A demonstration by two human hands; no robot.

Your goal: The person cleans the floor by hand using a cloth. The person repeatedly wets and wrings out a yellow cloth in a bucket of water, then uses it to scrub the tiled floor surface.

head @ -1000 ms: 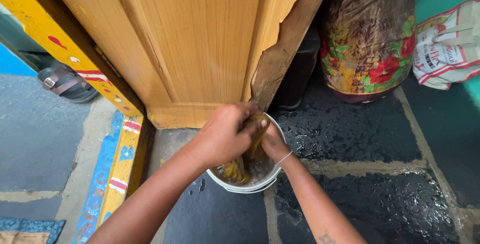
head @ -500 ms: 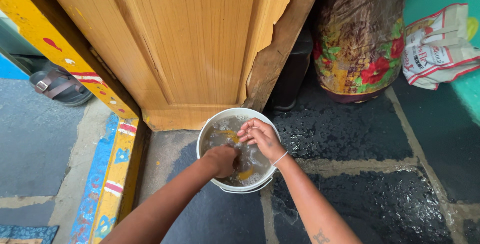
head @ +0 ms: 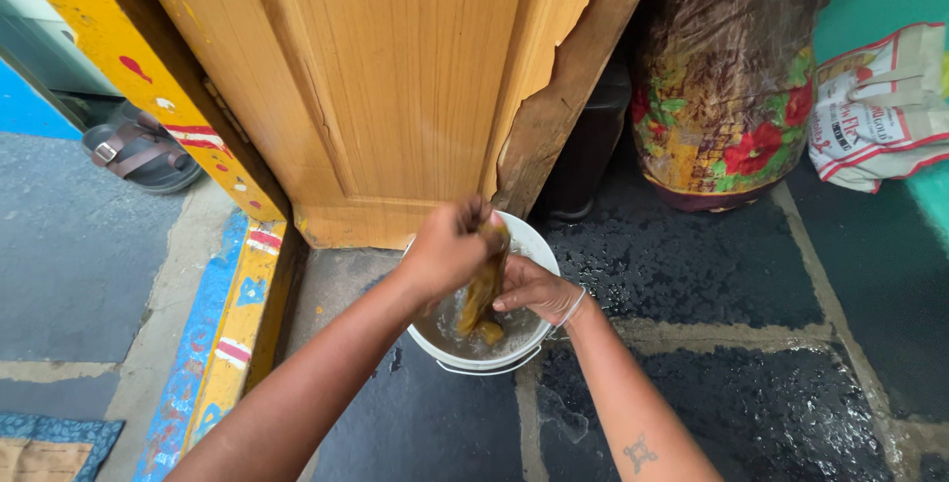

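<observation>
Wet yellow-brown cloth (head: 481, 289), twisted into a rope, hangs upright over a white bucket (head: 539, 245), its lower end dipping into the soapy water inside. The left hand (head: 447, 247) has its fingers clenched around the upper end of the cloth above the bucket rim. The right hand (head: 537, 291) grips the cloth lower down, fingers wrapped about its middle just over the water; a thin white bangle (head: 572, 309) circles that wrist. The bucket stands on a wet dark stone floor (head: 712, 274), just in front of the lower corner of a wooden door (head: 395, 77) whose veneer is peeling along the right edge. Left of the door runs a painted yellow frame (head: 148, 77) with red and blue marks, and beyond it lies a brown sandal (head: 138, 154). Right of the door stands a floral bundle wrapped in plastic (head: 732, 96), with a white printed sack (head: 880, 106) beside it.
</observation>
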